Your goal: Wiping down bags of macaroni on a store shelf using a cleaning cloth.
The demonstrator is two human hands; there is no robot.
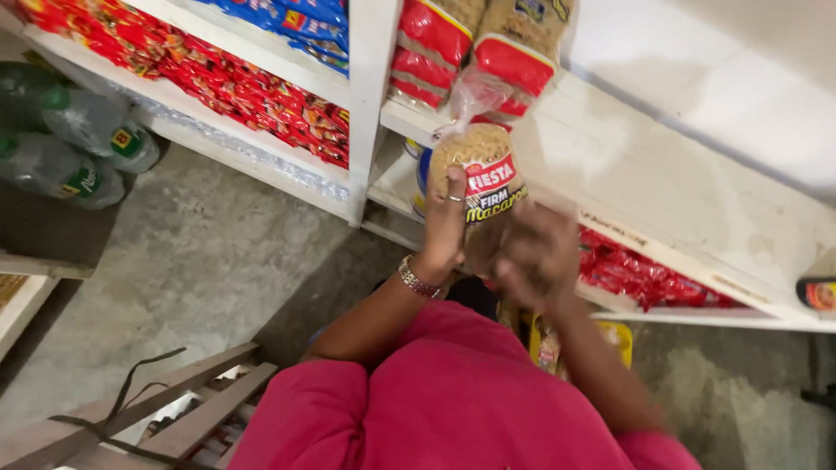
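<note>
Clear plastic, red-labelled: I'm lifting one macaroni bag (482, 178) toward the white shelf (662, 196), my left hand (444, 222) clasping its side, my right hand (531, 257) blurred beneath, grip unclear. I judge it must slide in beside the two macaroni packs (483, 48) already standing there. Three water bottles (74, 144) lie far left.

Both hands, left hand (446, 218) and blurred right hand (533, 257), hold a macaroni bag (483, 174) before white shelves (662, 200)

White wooden shelves (601, 165), rough grey concrete floor (200, 261), wooden slatted pallet (174, 409), dim indoor light
</note>
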